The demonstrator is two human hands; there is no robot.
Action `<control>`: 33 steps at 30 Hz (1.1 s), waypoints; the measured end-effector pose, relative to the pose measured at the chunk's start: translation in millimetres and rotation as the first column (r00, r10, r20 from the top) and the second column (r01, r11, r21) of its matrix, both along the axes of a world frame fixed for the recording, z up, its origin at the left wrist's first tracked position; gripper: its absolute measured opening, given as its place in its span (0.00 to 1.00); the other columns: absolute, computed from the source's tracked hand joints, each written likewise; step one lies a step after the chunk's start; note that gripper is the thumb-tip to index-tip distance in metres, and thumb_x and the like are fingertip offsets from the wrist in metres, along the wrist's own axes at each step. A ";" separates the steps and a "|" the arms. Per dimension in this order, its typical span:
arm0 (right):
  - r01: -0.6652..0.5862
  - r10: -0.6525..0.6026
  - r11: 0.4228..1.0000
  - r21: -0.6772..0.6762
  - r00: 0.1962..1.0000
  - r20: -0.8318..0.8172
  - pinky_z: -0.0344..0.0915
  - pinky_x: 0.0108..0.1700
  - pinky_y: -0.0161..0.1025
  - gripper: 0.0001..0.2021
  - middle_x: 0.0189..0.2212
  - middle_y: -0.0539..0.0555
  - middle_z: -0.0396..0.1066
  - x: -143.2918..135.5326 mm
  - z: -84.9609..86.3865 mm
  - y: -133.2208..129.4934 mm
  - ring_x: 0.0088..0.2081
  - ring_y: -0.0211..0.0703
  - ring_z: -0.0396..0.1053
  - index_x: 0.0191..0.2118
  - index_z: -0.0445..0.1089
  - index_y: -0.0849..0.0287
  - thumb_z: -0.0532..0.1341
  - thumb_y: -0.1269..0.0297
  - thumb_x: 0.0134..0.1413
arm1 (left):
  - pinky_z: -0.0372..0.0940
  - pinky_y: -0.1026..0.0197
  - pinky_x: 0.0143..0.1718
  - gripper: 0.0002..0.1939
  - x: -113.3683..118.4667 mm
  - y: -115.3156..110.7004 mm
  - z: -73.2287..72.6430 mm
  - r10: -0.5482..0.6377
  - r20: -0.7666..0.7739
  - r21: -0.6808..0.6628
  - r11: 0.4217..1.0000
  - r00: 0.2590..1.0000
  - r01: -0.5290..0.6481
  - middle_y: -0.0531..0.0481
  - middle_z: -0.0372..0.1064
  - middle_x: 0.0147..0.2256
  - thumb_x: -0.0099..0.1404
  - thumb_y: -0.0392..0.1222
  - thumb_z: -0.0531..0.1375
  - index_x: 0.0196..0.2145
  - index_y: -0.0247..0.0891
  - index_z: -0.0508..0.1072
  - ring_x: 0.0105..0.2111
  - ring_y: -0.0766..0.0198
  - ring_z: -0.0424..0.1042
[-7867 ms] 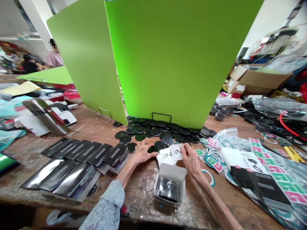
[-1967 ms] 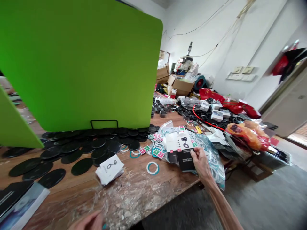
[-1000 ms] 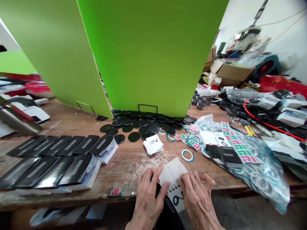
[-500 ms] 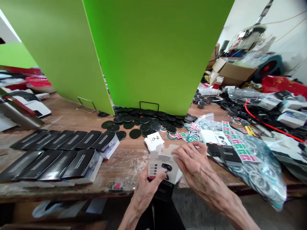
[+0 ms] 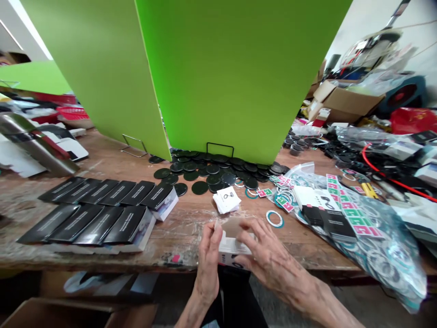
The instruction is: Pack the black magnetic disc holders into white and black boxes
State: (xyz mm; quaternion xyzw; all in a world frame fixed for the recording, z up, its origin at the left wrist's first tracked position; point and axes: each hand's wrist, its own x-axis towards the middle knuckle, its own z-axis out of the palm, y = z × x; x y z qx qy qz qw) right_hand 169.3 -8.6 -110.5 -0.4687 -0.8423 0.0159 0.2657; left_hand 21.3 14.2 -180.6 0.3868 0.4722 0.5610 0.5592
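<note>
At the near edge of the wooden table (image 5: pixel 112 161), both of my hands hold a small white carton (image 5: pixel 231 243) with black print. My left hand (image 5: pixel 209 262) grips its left side. Fingers of my right hand (image 5: pixel 269 259) rest on its brown top flap and right side. Just beyond lies a small stack of white cards (image 5: pixel 226 200). A teal ring (image 5: pixel 275 218) lies to the right of the cards. Several black discs (image 5: pixel 205 175) are scattered farther back.
Two rows of black boxes (image 5: pixel 99 212) lie overlapped at the left. Green boards (image 5: pixel 221 77) stand behind the discs on wire stands. Flat cartons and bags of stickers and rings (image 5: pixel 344 218) crowd the right. A cardboard box (image 5: pixel 341 102) sits far right, another below the table's left edge.
My hands brought a flat carton from the right-hand pile to the near edge and opened it into a box; in the last half second it sank lower and my right fingers moved onto its flap.
</note>
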 end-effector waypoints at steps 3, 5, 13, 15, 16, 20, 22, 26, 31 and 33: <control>-0.076 0.065 0.993 0.085 0.989 0.130 0.52 0.60 0.66 0.05 0.38 0.54 0.71 -3.3 -15.0 -0.2 0.48 0.50 0.67 0.40 0.66 0.59 0.56 0.73 0.58 | 0.65 0.61 0.45 0.16 -0.8 -3.8 -3.7 -0.033 0.105 0.003 0.999 0.994 0.033 0.49 0.69 0.44 0.66 0.53 0.54 0.45 0.40 0.66 0.44 0.60 0.70; -0.097 0.076 0.989 0.116 0.982 0.171 0.41 0.63 0.69 0.07 0.34 0.52 0.71 -2.4 -21.5 1.4 0.50 0.49 0.66 0.39 0.66 0.60 0.53 0.76 0.60 | 0.63 0.58 0.50 0.16 -7.4 -8.4 -9.2 -0.133 0.046 0.098 0.987 0.990 0.128 0.47 0.66 0.49 0.67 0.48 0.54 0.51 0.42 0.61 0.49 0.59 0.68; -0.032 0.038 0.999 0.025 0.969 -0.246 0.53 0.62 0.58 0.20 0.59 0.60 0.58 16.1 -39.9 2.3 0.63 0.49 0.53 0.58 0.58 0.53 0.47 0.73 0.63 | 0.59 0.54 0.57 0.23 -30.9 -13.3 -36.8 0.037 -0.588 0.500 0.802 0.808 0.327 0.46 0.55 0.57 0.66 0.33 0.56 0.56 0.50 0.59 0.58 0.58 0.60; -0.051 -0.108 0.965 -0.258 0.818 -0.564 0.64 0.56 0.50 0.21 0.57 0.61 0.61 15.6 -44.7 2.6 0.58 0.47 0.61 0.62 0.50 0.52 0.48 0.68 0.65 | 0.61 0.55 0.55 0.22 -31.1 -11.6 -34.0 0.050 -0.610 0.511 0.787 0.791 0.345 0.45 0.57 0.56 0.65 0.33 0.57 0.55 0.49 0.61 0.56 0.58 0.62; -0.143 -0.180 0.912 -0.385 0.703 -0.688 0.67 0.52 0.48 0.22 0.55 0.61 0.63 14.5 -45.9 3.6 0.55 0.47 0.65 0.62 0.47 0.51 0.49 0.65 0.65 | 0.61 0.55 0.55 0.22 -31.1 -11.1 -31.5 0.046 -0.618 0.512 0.781 0.785 0.357 0.44 0.57 0.56 0.65 0.33 0.57 0.55 0.49 0.61 0.56 0.57 0.62; -0.529 -0.310 0.689 -0.495 0.403 -0.861 0.70 0.45 0.47 0.29 0.50 0.60 0.67 11.4 -41.1 10.7 0.48 0.48 0.71 0.62 0.43 0.52 0.57 0.60 0.59 | 0.61 0.55 0.55 0.21 -33.1 -10.3 -22.0 -0.005 -0.639 0.495 0.762 0.769 0.417 0.44 0.56 0.57 0.65 0.34 0.57 0.54 0.49 0.61 0.57 0.57 0.61; -0.574 -0.298 0.619 -0.537 0.461 -0.836 0.68 0.48 0.48 0.30 0.51 0.59 0.66 12.8 -36.2 12.4 0.49 0.47 0.70 0.62 0.42 0.52 0.57 0.61 0.59 | 0.60 0.54 0.56 0.19 -35.3 -9.6 -18.4 -0.052 -0.654 0.449 0.776 0.755 0.443 0.44 0.55 0.57 0.65 0.35 0.57 0.53 0.48 0.62 0.57 0.56 0.61; -0.329 -0.096 0.796 -0.509 0.761 -0.642 0.62 0.55 0.48 0.17 0.54 0.56 0.63 16.8 -32.5 6.6 0.54 0.46 0.63 0.56 0.57 0.52 0.53 0.61 0.63 | 0.63 0.53 0.54 0.23 -38.4 -7.1 -10.3 -0.199 -0.593 0.299 0.846 0.780 0.442 0.42 0.58 0.55 0.65 0.38 0.58 0.56 0.47 0.57 0.54 0.56 0.64; -0.098 -0.089 0.908 -0.408 0.906 -0.414 0.61 0.53 0.44 0.07 0.47 0.53 0.68 18.6 -26.7 5.4 0.50 0.43 0.65 0.42 0.65 0.54 0.51 0.63 0.64 | 0.63 0.51 0.54 0.24 -35.5 -5.1 1.6 -0.266 -0.600 0.256 0.829 0.755 0.496 0.42 0.61 0.52 0.63 0.40 0.60 0.55 0.45 0.60 0.53 0.53 0.64; -0.076 -0.137 0.862 -0.502 0.917 -0.374 0.65 0.46 0.40 0.07 0.41 0.51 0.70 19.9 -19.8 12.3 0.42 0.42 0.68 0.44 0.64 0.55 0.54 0.62 0.62 | 0.62 0.51 0.54 0.23 -34.1 -4.9 3.7 -0.249 -0.624 0.264 0.825 0.741 0.499 0.43 0.60 0.53 0.63 0.40 0.60 0.55 0.45 0.60 0.53 0.54 0.64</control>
